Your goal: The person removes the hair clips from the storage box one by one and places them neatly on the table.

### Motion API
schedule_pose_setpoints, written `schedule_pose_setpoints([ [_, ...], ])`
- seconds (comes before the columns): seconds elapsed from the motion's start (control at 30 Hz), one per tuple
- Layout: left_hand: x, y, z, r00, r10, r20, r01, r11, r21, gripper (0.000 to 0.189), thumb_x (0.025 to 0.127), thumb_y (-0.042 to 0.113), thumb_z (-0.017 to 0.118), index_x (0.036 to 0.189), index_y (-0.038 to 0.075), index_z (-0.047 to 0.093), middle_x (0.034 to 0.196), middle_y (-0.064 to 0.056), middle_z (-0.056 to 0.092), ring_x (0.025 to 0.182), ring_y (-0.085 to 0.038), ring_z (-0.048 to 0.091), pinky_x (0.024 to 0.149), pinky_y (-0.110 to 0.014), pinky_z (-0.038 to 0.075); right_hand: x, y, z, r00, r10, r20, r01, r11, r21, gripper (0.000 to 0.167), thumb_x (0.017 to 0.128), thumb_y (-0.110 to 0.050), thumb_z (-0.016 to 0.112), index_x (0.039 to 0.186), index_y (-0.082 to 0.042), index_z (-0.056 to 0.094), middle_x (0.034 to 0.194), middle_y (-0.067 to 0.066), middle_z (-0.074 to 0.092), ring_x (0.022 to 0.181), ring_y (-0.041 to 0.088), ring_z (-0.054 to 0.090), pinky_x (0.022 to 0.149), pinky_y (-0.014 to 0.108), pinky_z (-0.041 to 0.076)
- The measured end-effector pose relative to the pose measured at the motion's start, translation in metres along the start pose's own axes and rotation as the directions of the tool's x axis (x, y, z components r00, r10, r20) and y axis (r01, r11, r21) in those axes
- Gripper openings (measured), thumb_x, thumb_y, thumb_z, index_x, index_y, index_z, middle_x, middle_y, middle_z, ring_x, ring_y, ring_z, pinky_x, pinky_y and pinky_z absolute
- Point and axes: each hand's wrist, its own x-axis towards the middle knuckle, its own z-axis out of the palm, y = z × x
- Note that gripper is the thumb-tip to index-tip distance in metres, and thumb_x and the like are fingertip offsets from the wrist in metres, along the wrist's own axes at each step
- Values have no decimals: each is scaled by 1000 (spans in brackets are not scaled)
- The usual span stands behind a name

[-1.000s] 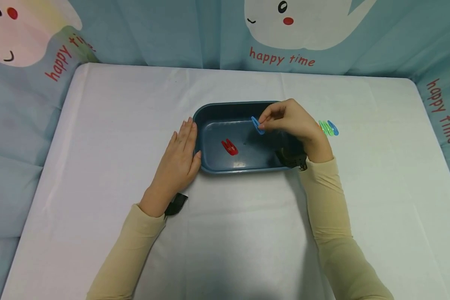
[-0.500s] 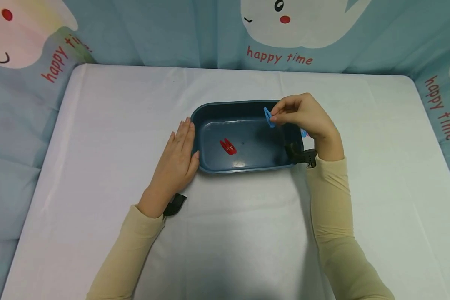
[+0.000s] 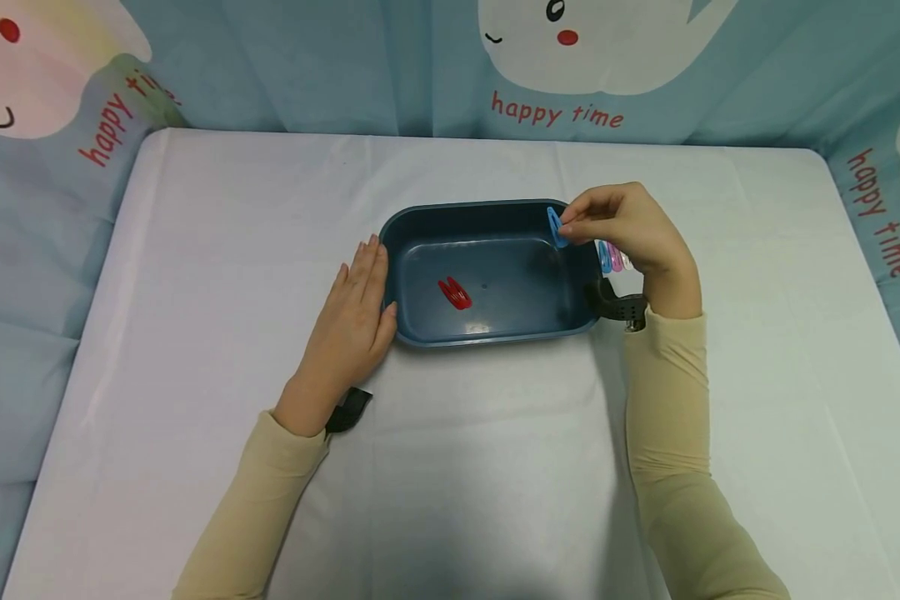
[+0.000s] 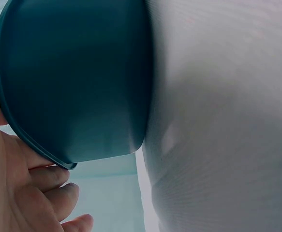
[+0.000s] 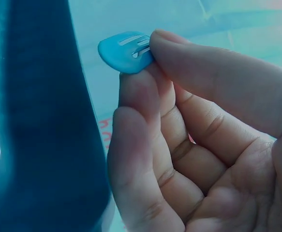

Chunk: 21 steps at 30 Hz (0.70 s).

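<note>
- Upper right of centre in the head view: blue clip [image 3: 556, 227], pinched between thumb and fingers of the right hand [image 3: 637, 229].
- Blue clip overlaps the upper right corner of the tray [image 3: 525, 279]. Long axis near top-to-bottom in frame, upper end leaning left. Height over the rim: can't tell.
- Right wrist view: clip sits apart from the tray wall, which fills the left of the frame.
- Key relation, my read: clip vs the tray's right end. A row of clips [image 3: 607, 257] lies on the worktop [image 3: 450, 467] just outside that end, partly hidden by the right hand. Right hand is the nearer one to it.
- Red clips [image 3: 454, 293] lie inside the tray, left of its centre, well apart from the right hand; long axes slant upper left to lower right.
- Left hand [image 3: 348, 312]: fingers straight, touching the tray's left end, gripping nothing. Probably steadying it.
</note>
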Motion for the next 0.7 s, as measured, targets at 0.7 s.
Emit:
schedule_pose_setpoints([
  [0.7,1,-1,1,1000,5,-11,-5,1000,-5,61,95,19,40,145,-9,20,154,-22,17,141,-34,17,111,-50,15,-6,13,-23,997,39,-70,-36,998,47,5,82,3,67,84,1,70,71,2,69,65,15,65,65,23,52],
])
